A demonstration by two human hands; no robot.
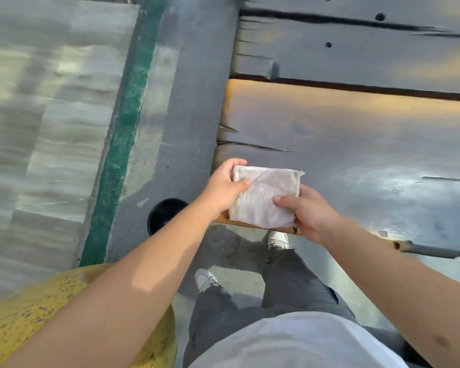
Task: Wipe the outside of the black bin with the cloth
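Observation:
A pale grey folded cloth (264,199) is held flat between both hands above the near edge of a dark worn table. My left hand (225,188) pinches its left side, thumb on top. My right hand (307,212) grips its lower right corner. The black bin (162,215) stands on the grey floor below and to the left of my left forearm, which hides part of its rim; I see only its round dark opening from above. Neither hand touches the bin.
The dark wooden table (356,144) with cracked, yellow-edged planks fills the right side. A yellow speckled round object (24,314) sits at the lower left. A green stripe (122,134) runs along the floor. My legs and white shoes (205,280) stand below.

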